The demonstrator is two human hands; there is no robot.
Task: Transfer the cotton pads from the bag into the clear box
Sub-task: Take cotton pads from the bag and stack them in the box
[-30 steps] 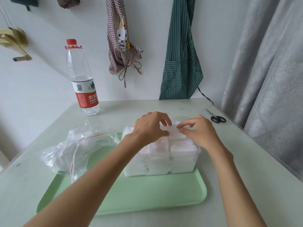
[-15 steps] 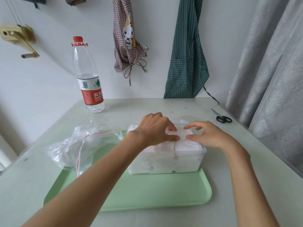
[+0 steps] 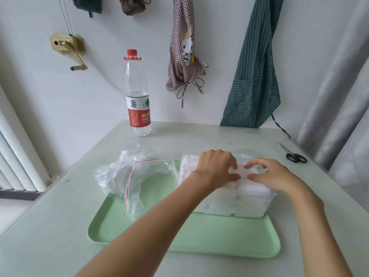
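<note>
The green tray [image 3: 179, 242] fills the lower centre to catch strays; on its right side stands the clear box [image 3: 239, 204], packed with cotton pads [image 3: 253, 186]; my left hand [image 3: 216, 166] and right hand [image 3: 271, 174] curl over them, fingertips pinching the top pad to seat it; the bag [image 3: 135, 172] lies slack, centre left.

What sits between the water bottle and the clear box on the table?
In the head view, the crumpled plastic bag lies between the water bottle and the clear box, partly on the green tray.
</note>
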